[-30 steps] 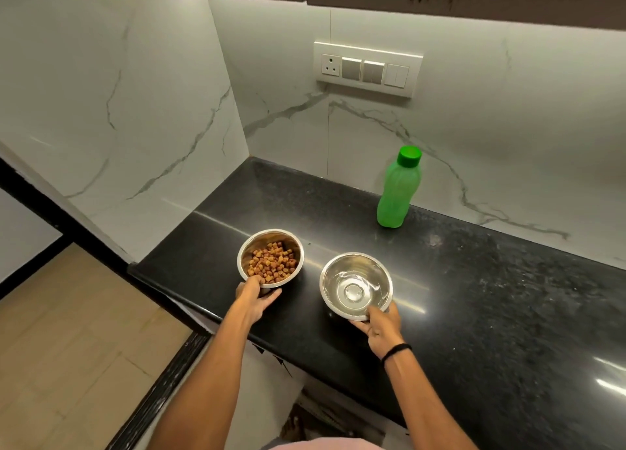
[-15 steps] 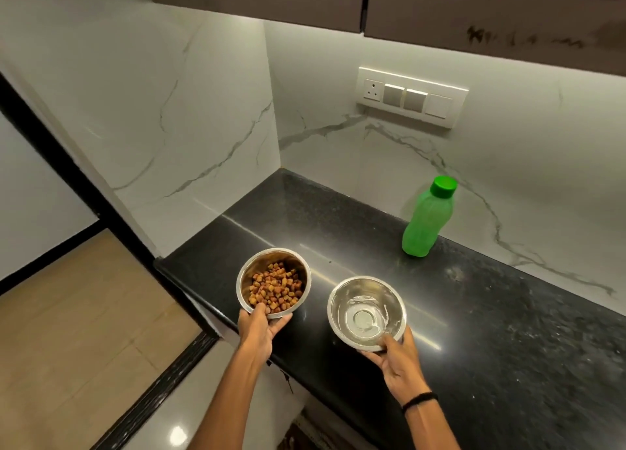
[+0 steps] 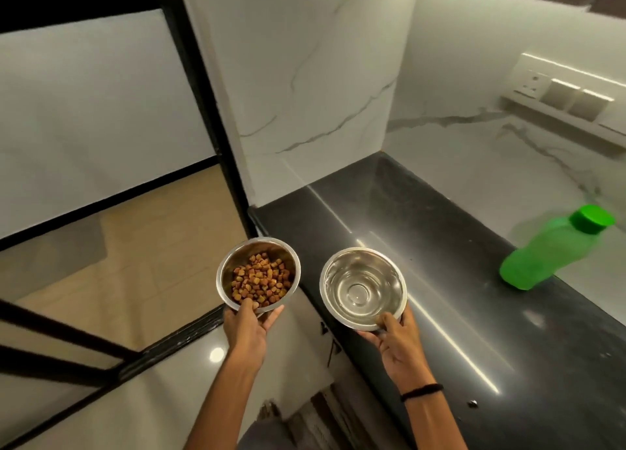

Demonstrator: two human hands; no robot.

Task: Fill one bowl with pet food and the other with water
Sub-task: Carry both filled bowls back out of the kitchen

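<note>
Left hand (image 3: 249, 327) grips the near rim of the food bowl (image 3: 225, 273), thumb inside, fingers curled under; bowl is in the air left of the counter (image 3: 474, 314) edge, over the floor. Pet food (image 3: 261, 280) covers its bottom. Right hand (image 3: 398, 341) pinches the water bowl (image 3: 389, 273) the same way, over the counter's near left edge, water (image 3: 359, 292) inside. Capped green bottle (image 3: 548, 256) far right. Filling looks done, carrying step likely. Next move needs the water bowl kept level

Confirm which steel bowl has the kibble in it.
The left bowl, gripped by the left hand past the edge of the counter: brown kibble covers its bottom. The right bowl, in the right hand, shows only steel, seemingly clear water.
</note>
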